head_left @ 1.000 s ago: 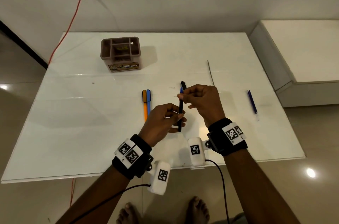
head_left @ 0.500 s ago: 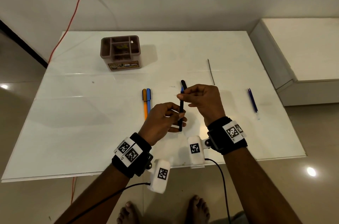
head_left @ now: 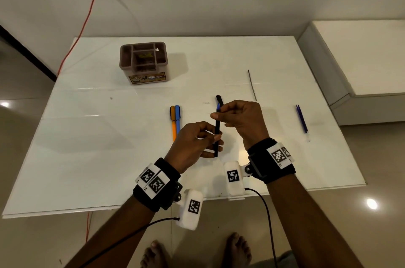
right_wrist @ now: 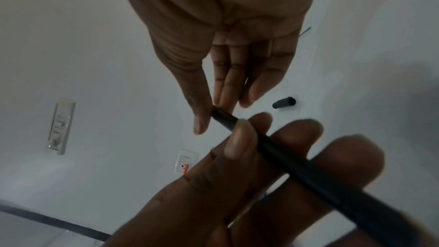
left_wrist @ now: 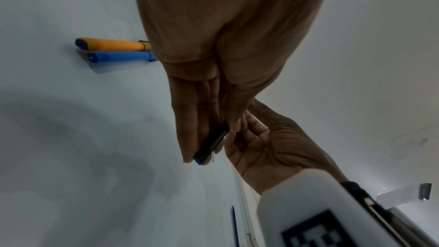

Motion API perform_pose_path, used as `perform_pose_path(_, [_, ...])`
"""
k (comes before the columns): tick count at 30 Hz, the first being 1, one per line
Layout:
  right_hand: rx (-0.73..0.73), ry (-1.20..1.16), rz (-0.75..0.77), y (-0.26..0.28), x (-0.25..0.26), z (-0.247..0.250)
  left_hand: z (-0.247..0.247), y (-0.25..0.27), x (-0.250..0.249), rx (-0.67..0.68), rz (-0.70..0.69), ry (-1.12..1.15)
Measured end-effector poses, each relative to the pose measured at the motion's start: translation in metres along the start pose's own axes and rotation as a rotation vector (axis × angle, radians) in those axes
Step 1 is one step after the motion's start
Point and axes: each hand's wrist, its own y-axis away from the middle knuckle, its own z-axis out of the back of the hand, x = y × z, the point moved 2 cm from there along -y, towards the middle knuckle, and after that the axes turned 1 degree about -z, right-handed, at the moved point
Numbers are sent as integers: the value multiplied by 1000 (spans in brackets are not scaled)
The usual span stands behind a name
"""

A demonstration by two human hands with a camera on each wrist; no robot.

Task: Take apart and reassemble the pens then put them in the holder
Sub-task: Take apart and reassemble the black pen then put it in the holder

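Observation:
A black pen (head_left: 216, 134) stands nearly upright above the white table (head_left: 87, 158). My left hand (head_left: 210, 138) grips its lower barrel (left_wrist: 211, 144). My right hand (head_left: 219, 116) pinches its upper end (right_wrist: 217, 115) between thumb and fingertips, where a bit of blue refill tip (head_left: 218, 107) shows. A black cap (right_wrist: 283, 102) lies on the table just beyond the hands. An orange pen (head_left: 173, 123) and a blue pen (head_left: 178, 119) lie side by side left of my hands. The brown holder (head_left: 143, 62) stands at the far left.
A thin grey refill (head_left: 252, 84) lies at the far right of the table, and blue refills (head_left: 302, 118) lie near the right edge. An orange cable (head_left: 81, 28) runs from a wall socket down the left side. A white ledge (head_left: 361, 57) adjoins the table's right.

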Motion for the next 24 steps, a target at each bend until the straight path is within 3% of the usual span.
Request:
perform_pose_path(2, [-5,14,-15,-1,-1,-3,-2,-1,0,1,1,-5])
perform_pose_path(8, [179,-52,-59,1,1,-11,6,-1,-1,-27,-3,35])
perform_pose_path(18, [33,-36,16,6,6,-6,1,0,0,-29,3,13])
perform_pose_path(24, [171,-26,-31,4,2,-10,6,0,-4,-16,0,1])
